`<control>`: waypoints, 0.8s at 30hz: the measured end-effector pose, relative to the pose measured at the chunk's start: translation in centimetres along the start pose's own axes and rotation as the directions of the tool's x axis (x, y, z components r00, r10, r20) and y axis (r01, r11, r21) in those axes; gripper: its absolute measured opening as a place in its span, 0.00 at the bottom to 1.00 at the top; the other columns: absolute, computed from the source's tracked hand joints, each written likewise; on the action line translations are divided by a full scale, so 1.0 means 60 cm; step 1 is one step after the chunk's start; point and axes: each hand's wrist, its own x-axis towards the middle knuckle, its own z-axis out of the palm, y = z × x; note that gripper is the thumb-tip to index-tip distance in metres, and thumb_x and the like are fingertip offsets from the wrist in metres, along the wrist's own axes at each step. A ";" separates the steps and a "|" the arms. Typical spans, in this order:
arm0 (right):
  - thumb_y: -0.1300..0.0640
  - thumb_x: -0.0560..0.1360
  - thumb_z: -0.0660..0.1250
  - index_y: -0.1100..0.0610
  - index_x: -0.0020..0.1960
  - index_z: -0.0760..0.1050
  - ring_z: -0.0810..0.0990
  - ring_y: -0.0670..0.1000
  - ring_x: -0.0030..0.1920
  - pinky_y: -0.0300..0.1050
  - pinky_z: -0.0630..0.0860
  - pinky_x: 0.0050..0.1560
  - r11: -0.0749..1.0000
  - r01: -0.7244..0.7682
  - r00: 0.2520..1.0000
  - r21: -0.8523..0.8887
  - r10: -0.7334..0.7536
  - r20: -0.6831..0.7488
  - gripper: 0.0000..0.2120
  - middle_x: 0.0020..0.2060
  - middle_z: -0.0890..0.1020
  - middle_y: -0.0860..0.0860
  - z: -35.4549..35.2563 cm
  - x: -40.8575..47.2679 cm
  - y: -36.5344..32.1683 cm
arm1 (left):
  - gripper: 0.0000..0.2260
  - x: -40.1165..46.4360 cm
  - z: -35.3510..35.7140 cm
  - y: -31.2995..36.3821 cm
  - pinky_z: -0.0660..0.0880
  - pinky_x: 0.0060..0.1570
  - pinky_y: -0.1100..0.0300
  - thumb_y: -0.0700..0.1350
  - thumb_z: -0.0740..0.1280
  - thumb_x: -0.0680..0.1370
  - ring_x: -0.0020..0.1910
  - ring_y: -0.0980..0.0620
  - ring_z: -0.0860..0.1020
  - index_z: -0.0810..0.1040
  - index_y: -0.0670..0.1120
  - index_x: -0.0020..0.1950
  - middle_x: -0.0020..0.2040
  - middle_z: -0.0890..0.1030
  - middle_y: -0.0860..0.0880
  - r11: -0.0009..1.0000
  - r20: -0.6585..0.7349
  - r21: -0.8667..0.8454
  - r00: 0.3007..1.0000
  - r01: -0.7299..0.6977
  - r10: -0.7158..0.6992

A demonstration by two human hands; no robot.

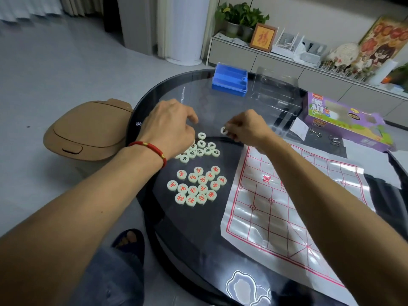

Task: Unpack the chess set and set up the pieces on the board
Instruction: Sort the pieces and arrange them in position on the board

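Two clusters of round cream xiangqi pieces lie on the dark glass table [198,228]: several with red characters [197,186] nearer me, several with dark characters [202,149] behind them. My left hand [171,125] hovers with curled fingers over the dark-character cluster; whether it holds a piece is hidden. My right hand [245,128] pinches one dark-character piece [223,130] above the table. The plastic board sheet [287,206] with its red grid lies spread to the right, with no pieces on it.
A blue piece tray [229,81] and a clear plastic lid [276,91] sit at the table's far side. The purple chess box [344,120] lies at the right. A tan bin [88,129] stands on the floor at the left. Metal puzzle rings [333,138] lie near the box.
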 end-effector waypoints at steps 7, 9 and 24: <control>0.61 0.78 0.65 0.59 0.47 0.84 0.81 0.54 0.39 0.43 0.78 0.40 0.959 0.129 0.991 -0.251 -0.137 -0.014 0.09 0.39 0.85 0.54 0.009 -0.038 -0.001 | 0.12 -0.003 -0.010 0.008 0.78 0.56 0.54 0.40 0.66 0.75 0.50 0.48 0.81 0.85 0.51 0.53 0.51 0.84 0.48 0.996 0.034 -0.040 0.996 0.078 -0.077; 0.63 0.77 0.63 0.61 0.45 0.83 0.81 0.60 0.42 0.51 0.79 0.43 0.932 0.161 0.983 -0.324 -0.182 -0.036 0.10 0.40 0.84 0.57 0.026 -0.040 -0.007 | 0.13 0.002 -0.007 0.000 0.77 0.58 0.53 0.41 0.69 0.74 0.54 0.46 0.80 0.84 0.52 0.57 0.54 0.83 0.47 0.993 0.136 0.028 0.984 0.116 -0.119; 0.43 0.70 0.77 0.52 0.78 0.61 0.76 0.50 0.44 0.34 0.70 0.34 0.946 0.122 0.951 -0.300 -0.024 0.309 0.43 0.70 0.67 0.54 0.024 -0.043 -0.060 | 0.47 0.015 -0.002 -0.033 0.73 0.66 0.50 0.47 0.81 0.67 0.68 0.40 0.72 0.59 0.52 0.80 0.76 0.60 0.42 0.968 0.555 0.096 0.795 0.233 -0.246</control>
